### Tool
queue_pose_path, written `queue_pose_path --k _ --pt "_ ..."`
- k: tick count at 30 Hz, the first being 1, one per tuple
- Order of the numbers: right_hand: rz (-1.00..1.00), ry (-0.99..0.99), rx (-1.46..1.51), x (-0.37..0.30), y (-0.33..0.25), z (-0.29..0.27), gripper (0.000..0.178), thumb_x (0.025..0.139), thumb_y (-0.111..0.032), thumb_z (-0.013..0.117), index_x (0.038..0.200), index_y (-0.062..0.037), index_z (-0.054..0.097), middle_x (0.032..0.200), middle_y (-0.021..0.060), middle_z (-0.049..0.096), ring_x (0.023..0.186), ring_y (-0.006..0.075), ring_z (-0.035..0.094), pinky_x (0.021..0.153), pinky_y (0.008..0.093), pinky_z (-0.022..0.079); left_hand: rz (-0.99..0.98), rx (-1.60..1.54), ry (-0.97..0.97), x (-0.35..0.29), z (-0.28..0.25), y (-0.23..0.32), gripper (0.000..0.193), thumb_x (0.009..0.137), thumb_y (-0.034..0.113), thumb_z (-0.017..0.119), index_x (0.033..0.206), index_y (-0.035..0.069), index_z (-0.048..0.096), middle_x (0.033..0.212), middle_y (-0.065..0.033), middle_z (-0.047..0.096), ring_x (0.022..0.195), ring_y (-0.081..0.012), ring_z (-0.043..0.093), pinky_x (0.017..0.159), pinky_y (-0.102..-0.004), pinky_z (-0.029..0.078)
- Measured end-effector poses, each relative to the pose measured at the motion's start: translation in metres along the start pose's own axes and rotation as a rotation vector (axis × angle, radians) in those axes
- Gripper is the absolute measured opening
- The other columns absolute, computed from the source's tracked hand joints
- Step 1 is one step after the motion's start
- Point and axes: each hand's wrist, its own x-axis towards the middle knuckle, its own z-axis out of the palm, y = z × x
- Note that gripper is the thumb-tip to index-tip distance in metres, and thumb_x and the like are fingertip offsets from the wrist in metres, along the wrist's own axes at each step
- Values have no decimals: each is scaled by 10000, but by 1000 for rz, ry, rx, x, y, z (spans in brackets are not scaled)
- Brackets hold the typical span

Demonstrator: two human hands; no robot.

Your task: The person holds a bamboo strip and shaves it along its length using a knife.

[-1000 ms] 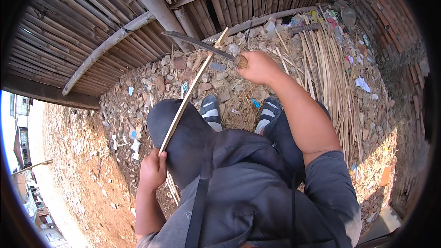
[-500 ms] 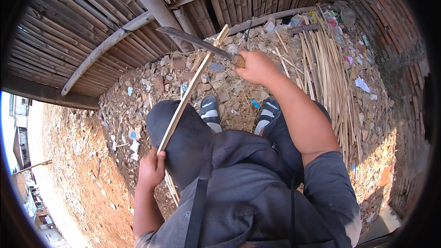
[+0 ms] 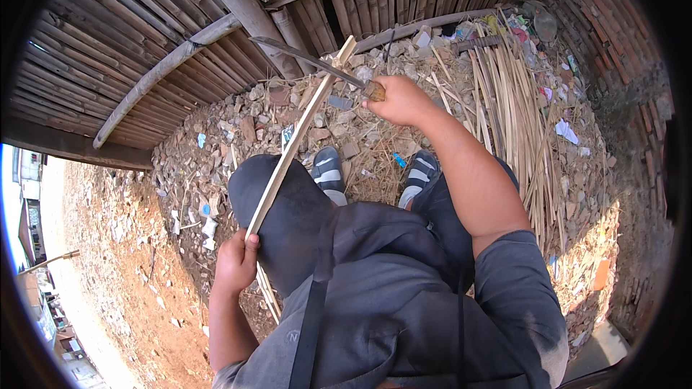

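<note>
Two hands, one bamboo strip and a blade.
Left hand [image 3: 236,265] grips the low end of the long bamboo strip [image 3: 297,137], which slants up across the left knee; right hand [image 3: 398,100], closed on the knife [image 3: 310,60] handle, lays the blade across the strip's upper end, above rubble ground [image 3: 216,144].

An outdoor bamboo-working yard is shown: a bamboo fence [image 3: 180,36] and a brick wall [image 3: 613,36] are seen around rubble-strewn dirt ground [image 3: 130,274], and split bamboo strips [image 3: 512,108] are piled beside the wall.
</note>
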Motion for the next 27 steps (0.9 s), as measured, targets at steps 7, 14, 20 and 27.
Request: queue_pose_path --k 7,14,20,27 --pt "34 -13 -135 -23 -29 14 440 854 -370 716 1184 -80 685 949 228 722 934 396 699 829 502 553 -59 -50 -74 3 -8 0 459 1068 388 523 874 -17 617 690 -178 624 652 -341 627 642 -417 494" --pt "111 -150 152 7 6 -2 386 806 -332 775 1032 -26 706 903 210 722 857 383 705 785 460 551 -30 -65 -7 -1 4 -11 471 1062 404 526 891 -23 625 708 -183 640 695 -343 658 655 -419 500" --pt "31 -35 -37 -11 -11 4 455 808 -358 765 1138 -49 713 954 221 725 939 408 697 869 480 549 -51 -63 -72 1 -3 -6 496 1078 432 474 934 -22 613 719 -137 629 666 -252 606 647 -392 481" --pt "11 -251 18 -5 8 -18 376 797 -315 738 1076 -63 721 970 201 731 940 380 699 821 459 550 11 106 1 2 1 3 397 1060 342 533 915 -18 618 707 -220 649 691 -436 657 636 -480 500"
